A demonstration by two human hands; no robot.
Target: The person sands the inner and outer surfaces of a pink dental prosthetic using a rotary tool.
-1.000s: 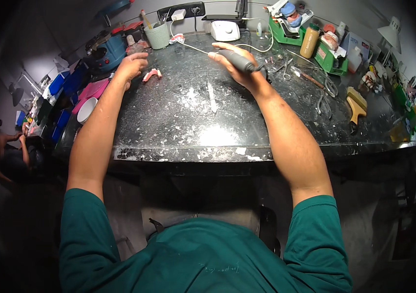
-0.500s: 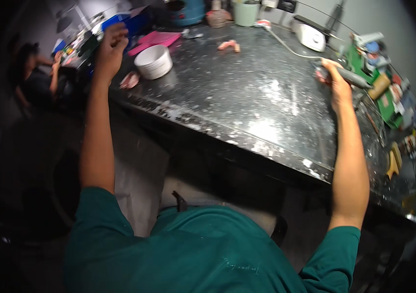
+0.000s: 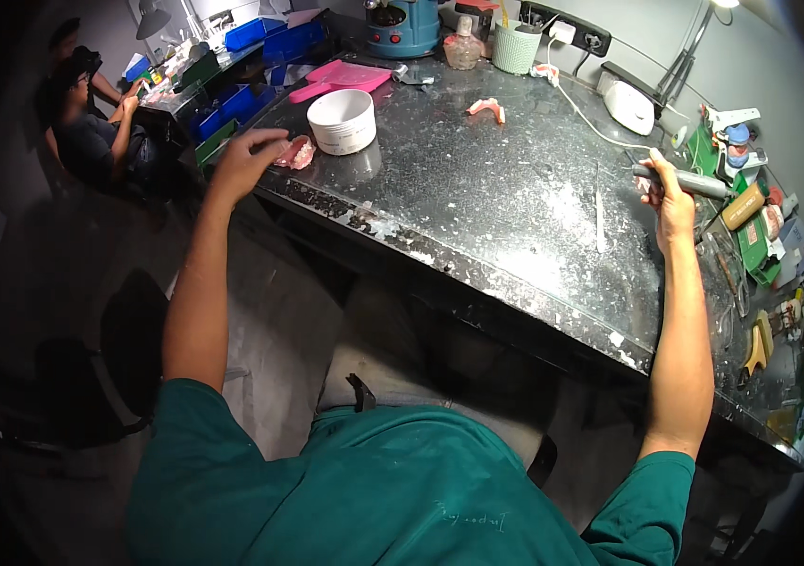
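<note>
At the left end of the black worktop (image 3: 477, 203), my left hand (image 3: 246, 165) reaches over the edge with its fingers stretched out and nothing in them. Its fingertips are right beside a pink denture piece (image 3: 298, 153); whether they touch it I cannot tell. A white round tub (image 3: 342, 123) stands just right of that piece. On the right, my right hand (image 3: 672, 203) is closed around a grey cylindrical rotary handpiece (image 3: 702, 183), held roughly level above the worktop. A pink horseshoe-shaped denture piece (image 3: 487, 110) lies farther back in the middle.
A pink dustpan (image 3: 341, 79), a blue machine (image 3: 404, 30), a glass bottle (image 3: 463, 47) and a green pot (image 3: 516, 49) line the back. A white cord (image 3: 586, 115) crosses toward my right hand. Green trays (image 3: 754, 247) with tools crowd the right. People (image 3: 105, 132) sit at another bench.
My left hand has come down from above the worktop's far left to beside the pink denture piece. The view has shifted a little; my right hand still holds the handpiece.
</note>
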